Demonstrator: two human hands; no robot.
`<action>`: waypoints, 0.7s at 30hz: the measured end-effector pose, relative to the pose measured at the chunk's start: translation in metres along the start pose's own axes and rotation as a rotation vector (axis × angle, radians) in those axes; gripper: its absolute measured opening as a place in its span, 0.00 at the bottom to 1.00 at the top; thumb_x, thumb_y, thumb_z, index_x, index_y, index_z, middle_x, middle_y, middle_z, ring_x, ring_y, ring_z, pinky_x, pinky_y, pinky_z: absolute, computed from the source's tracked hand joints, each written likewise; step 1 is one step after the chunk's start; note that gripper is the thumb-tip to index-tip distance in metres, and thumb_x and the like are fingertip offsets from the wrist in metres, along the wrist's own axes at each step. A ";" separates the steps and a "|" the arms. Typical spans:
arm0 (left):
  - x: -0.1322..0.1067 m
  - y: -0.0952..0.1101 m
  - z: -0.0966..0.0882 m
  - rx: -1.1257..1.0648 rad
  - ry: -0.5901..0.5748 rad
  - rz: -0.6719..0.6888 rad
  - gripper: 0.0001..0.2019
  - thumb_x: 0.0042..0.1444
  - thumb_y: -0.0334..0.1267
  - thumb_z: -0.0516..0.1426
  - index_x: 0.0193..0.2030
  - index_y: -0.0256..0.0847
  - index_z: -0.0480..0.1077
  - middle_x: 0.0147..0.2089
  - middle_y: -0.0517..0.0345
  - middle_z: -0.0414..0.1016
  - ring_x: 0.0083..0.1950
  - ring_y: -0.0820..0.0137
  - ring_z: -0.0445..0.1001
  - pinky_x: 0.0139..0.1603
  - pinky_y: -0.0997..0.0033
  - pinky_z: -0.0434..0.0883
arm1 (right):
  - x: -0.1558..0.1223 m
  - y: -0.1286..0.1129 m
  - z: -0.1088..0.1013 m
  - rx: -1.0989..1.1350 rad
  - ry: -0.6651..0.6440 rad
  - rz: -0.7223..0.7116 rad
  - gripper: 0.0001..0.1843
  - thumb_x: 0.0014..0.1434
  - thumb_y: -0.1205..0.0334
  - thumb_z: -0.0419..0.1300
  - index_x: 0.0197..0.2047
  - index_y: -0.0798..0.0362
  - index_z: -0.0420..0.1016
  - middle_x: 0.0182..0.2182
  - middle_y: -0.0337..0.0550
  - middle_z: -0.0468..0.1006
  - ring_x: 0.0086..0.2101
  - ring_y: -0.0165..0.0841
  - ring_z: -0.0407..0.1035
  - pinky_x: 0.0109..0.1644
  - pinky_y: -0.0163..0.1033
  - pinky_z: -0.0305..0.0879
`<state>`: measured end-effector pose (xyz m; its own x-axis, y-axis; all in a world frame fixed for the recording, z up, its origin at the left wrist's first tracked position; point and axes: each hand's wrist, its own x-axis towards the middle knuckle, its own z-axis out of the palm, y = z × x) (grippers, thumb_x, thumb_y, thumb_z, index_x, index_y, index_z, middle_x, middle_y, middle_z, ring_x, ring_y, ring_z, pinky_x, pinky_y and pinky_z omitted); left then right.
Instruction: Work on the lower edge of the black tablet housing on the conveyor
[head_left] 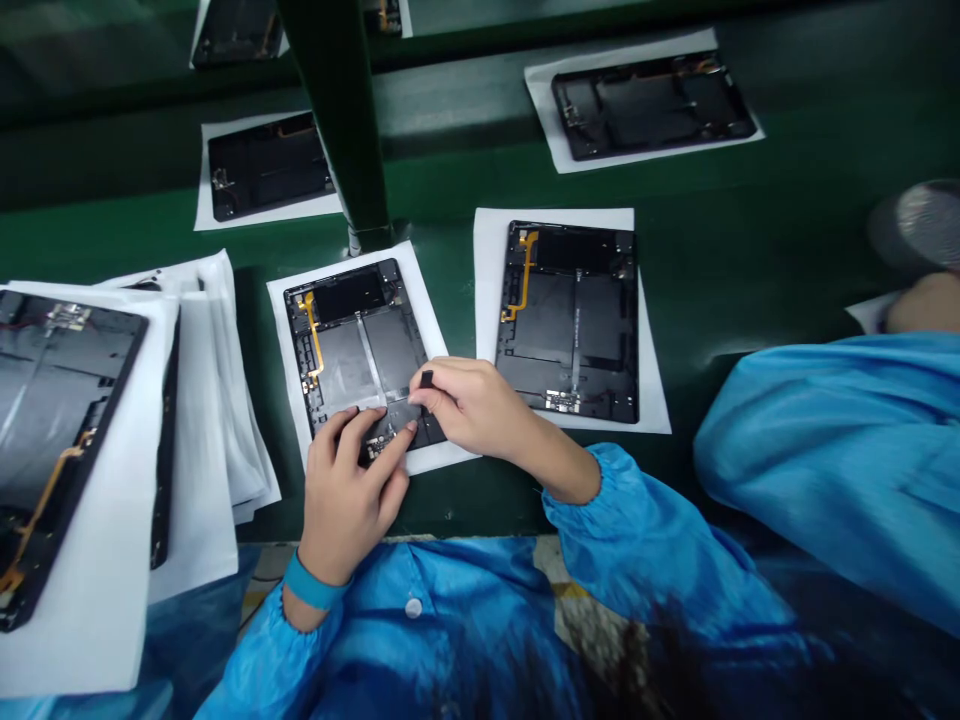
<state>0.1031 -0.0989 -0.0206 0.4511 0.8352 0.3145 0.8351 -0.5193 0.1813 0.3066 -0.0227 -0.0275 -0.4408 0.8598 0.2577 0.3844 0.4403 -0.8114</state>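
Note:
An open black tablet shell (352, 340) with a yellow flex cable lies on a white sheet right in front of me. My left hand (346, 490) rests on its near edge, fingers spread and pressing down on the lower part. My right hand (472, 405) is closed in a pinch on a small black part (426, 379) held just above the shell's lower right corner. Both arms wear blue sleeves.
A second tablet shell (571, 318) on paper lies to the right. A stack of shells and sheets (82, 440) is at the left. More shells (651, 100) (266, 165) ride the green belt behind. A dark post (346, 120) stands ahead. Another person's blue sleeve (832, 460) is at the right.

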 end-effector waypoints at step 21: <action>-0.019 -0.014 -0.006 -0.061 0.003 0.078 0.15 0.66 0.29 0.57 0.59 0.40 0.71 0.67 0.45 0.69 0.72 0.51 0.64 0.64 0.53 0.72 | -0.003 -0.003 0.012 0.132 0.031 -0.194 0.10 0.70 0.68 0.56 0.35 0.54 0.75 0.30 0.40 0.80 0.30 0.29 0.71 0.36 0.35 0.70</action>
<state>0.0808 -0.1079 -0.0235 0.5131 0.7914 0.3322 0.7768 -0.5928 0.2125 0.2969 -0.0296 -0.0318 -0.4700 0.7707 0.4302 0.1846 0.5624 -0.8060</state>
